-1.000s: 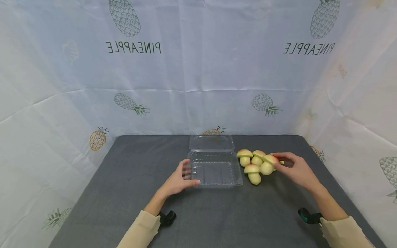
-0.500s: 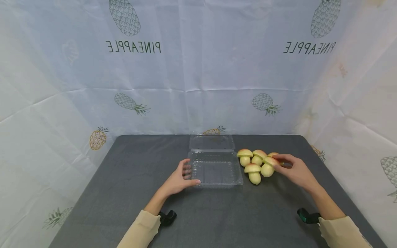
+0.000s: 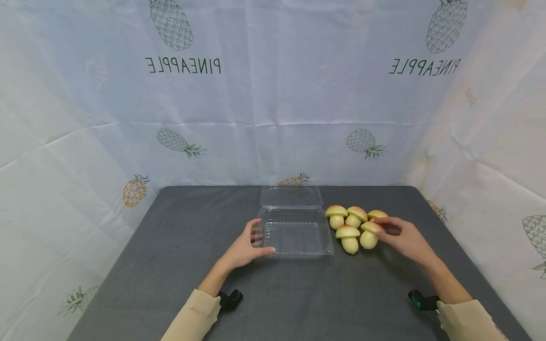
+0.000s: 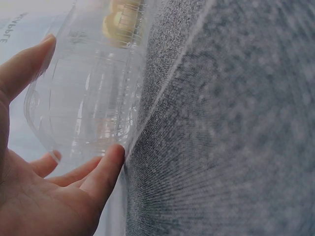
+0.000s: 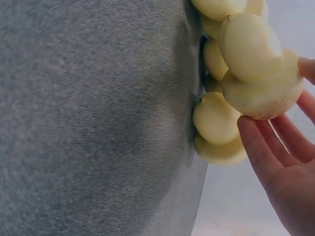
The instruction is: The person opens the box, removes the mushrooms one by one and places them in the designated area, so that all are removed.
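In the head view, my left hand [image 3: 241, 246] holds the left end of a clear plastic clamshell container [image 3: 326, 248], its thumb at the front rim and its fingers along the side. The hinged lid [image 3: 291, 196] lies folded back behind the base. My right hand [image 3: 405, 241] pinches a mushroom [image 3: 368, 240] by its cap between thumb and fingers. This mushroom [image 5: 251, 46] has a pale yellow stem and a reddish-tinged cap; whether it touches the table is hard to tell. Several like mushrooms [image 3: 350, 244] lie just right of the container, one partly hidden behind my right hand.
A dark grey table [image 3: 290, 298] carries everything. White pineapple-print cloth [image 3: 273, 94] hangs along its back and both sides. A black wrist device [image 3: 230, 300] is strapped to each forearm.
My right hand has drawn the pinched mushroom slightly toward the front, so the mushroom behind it now shows. The left hand and the container have stayed in place.
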### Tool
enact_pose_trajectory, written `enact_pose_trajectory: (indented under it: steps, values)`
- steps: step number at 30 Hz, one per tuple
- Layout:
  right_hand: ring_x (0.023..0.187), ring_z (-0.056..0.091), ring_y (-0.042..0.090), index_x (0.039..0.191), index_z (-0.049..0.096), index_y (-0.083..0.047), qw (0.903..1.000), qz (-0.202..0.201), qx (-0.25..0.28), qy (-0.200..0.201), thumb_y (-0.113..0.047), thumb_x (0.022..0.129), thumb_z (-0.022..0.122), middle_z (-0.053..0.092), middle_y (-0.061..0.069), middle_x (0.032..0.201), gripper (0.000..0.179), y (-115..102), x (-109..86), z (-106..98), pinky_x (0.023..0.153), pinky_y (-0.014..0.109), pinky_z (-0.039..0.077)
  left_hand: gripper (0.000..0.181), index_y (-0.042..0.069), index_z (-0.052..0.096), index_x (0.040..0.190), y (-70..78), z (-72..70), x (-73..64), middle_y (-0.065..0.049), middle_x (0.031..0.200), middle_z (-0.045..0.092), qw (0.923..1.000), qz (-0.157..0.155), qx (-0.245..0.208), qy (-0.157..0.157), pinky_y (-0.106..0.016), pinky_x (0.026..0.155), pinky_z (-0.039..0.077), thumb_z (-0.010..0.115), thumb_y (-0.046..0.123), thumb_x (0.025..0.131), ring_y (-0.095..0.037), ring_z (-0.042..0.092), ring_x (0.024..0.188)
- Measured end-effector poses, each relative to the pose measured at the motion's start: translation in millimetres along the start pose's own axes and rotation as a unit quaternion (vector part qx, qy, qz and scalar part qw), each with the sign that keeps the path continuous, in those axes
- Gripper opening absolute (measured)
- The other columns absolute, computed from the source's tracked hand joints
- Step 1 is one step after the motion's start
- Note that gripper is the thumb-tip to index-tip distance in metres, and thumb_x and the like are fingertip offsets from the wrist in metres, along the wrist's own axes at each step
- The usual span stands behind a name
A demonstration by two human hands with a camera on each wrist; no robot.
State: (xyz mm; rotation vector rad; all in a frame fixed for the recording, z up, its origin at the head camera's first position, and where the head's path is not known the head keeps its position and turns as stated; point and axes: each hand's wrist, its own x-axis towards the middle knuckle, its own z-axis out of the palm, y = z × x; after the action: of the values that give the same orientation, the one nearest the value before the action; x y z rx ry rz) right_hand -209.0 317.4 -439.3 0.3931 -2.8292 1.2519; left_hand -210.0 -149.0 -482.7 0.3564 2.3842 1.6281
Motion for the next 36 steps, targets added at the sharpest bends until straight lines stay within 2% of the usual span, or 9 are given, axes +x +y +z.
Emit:
enact_pose_trajectory:
  steps: [8,14,21,28,36]
  values:
    - [0.112,0.063,0.040,0.135,0.062,0.001,0.9998,-0.018,0.007,0.004,-0.021,0.100,0.069,0.058,0.025,0.135,0.042,5,0.4,6,0.080,0.024,0.057,0.105,0.013,0.018,0.161,-0.5,-0.5,0.3,-0.022,0.156,0.036,1.0000,0.001,0.001,-0.004,-0.055,0.108,0.044,0.085,0.040,0.085,-0.040,0.044,0.140]
    - [0.109,0.065,0.032,0.133,0.063,0.002,0.9997,-0.024,-0.001,0.006,-0.021,0.099,0.070,0.060,0.023,0.132,0.042,7,1.5,11,0.080,0.024,0.057,0.105,0.012,0.018,0.161,-0.7,-0.7,0.5,-0.024,0.155,0.036,1.0000,0.002,0.004,-0.005,-0.055,0.108,0.044,0.085,0.040,0.085,-0.041,0.044,0.139]
    - [0.110,0.065,0.041,0.134,0.062,0.002,0.9998,-0.019,-0.007,0.001,-0.022,0.099,0.070,0.059,0.025,0.133,0.043,9,3.1,14,0.079,0.025,0.057,0.102,0.012,0.019,0.161,0.1,-0.1,1.0,-0.024,0.155,0.036,1.0000,0.002,0.002,-0.001,-0.056,0.107,0.045,0.084,0.035,0.086,-0.042,0.044,0.139]
    - [0.109,0.065,0.043,0.132,0.062,0.004,0.9997,-0.013,-0.017,0.009,-0.023,0.099,0.071,0.061,0.025,0.129,0.044,8,2.6,17,0.076,0.025,0.057,0.101,0.009,0.017,0.162,1.4,1.4,0.7,-0.027,0.155,0.035,1.0000,-0.004,-0.006,0.003,-0.058,0.107,0.043,0.084,0.024,0.088,-0.044,0.043,0.139]
    - [0.110,0.065,0.043,0.133,0.062,0.004,0.9998,-0.009,-0.015,0.008,-0.025,0.099,0.071,0.060,0.026,0.130,0.045,8,2.7,16,0.076,0.024,0.057,0.101,0.012,0.019,0.162,2.0,-0.1,0.2,-0.024,0.155,0.036,1.0000,-0.001,-0.003,0.000,-0.057,0.107,0.044,0.084,0.031,0.087,-0.042,0.044,0.139]
